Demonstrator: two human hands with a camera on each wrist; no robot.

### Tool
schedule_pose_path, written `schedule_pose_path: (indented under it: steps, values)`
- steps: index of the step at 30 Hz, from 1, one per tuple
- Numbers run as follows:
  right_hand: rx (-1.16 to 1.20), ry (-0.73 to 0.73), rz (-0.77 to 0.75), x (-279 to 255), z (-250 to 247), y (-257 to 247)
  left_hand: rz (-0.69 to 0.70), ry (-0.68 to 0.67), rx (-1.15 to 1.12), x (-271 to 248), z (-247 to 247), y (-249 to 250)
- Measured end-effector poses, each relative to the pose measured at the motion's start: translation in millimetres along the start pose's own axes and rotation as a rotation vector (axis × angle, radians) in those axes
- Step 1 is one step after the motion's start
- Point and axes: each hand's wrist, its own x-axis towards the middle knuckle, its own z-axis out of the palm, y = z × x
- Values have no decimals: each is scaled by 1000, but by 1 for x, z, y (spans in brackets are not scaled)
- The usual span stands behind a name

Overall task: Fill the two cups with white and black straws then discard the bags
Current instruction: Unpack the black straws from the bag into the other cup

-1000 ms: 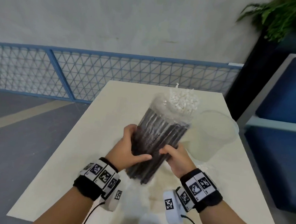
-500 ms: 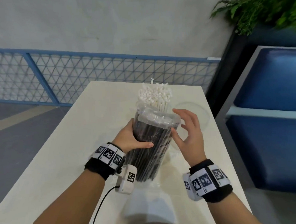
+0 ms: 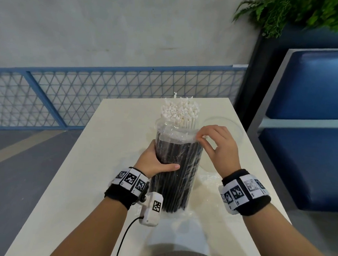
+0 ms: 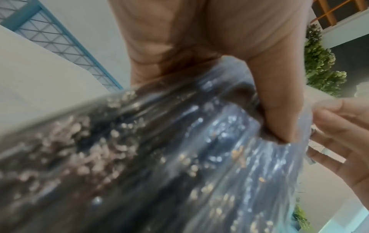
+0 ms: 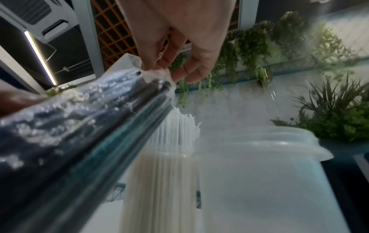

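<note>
A clear plastic bag of black straws (image 3: 177, 172) stands upright on the table (image 3: 90, 163). My left hand (image 3: 156, 162) grips the bag around its middle, thumb across the front. My right hand (image 3: 211, 140) pinches the bag's top edge at the right corner, and the pinch on the plastic (image 5: 157, 71) shows in the right wrist view. Behind the bag a cup full of white straws (image 3: 181, 113) stands upright. An empty clear cup (image 3: 233, 128) sits to the right, partly hidden by my right hand. The wrapped black straws (image 4: 139, 157) fill the left wrist view.
Crumpled clear plastic (image 3: 208, 183) lies on the table near the bag's base. A blue bench (image 3: 306, 132) stands close on the right and a blue mesh railing (image 3: 89, 94) runs behind the table. A green plant (image 3: 293, 13) hangs at the top right.
The bag went from tilted to upright on the table. My right hand left the bag's lower side, rose to its top and now pinches the top edge.
</note>
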Motion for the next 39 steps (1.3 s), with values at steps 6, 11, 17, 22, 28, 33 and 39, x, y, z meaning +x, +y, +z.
schedule_pose_path:
  steps: [6, 11, 17, 22, 28, 33, 39]
  values:
    - [368, 197, 594, 24, -1, -9, 42, -64, 79, -2, 3, 1]
    - [212, 139, 438, 35, -13, -19, 60, 14, -18, 0, 3, 3]
    - [108, 69, 426, 47, -13, -14, 81, -29, 124, 0, 10, -1]
    - [246, 213, 453, 48, -15, -23, 91, 66, 53, -2, 10, -4]
    - [71, -356, 222, 33, -4, -33, 134, 47, 80, -4, 12, 0]
    - [20, -579, 251, 46, -11, -34, 125, 38, 101, -3, 16, -3]
    - [-91, -702, 175, 57, 0, -44, 95, 26, 109, 2, 16, -7]
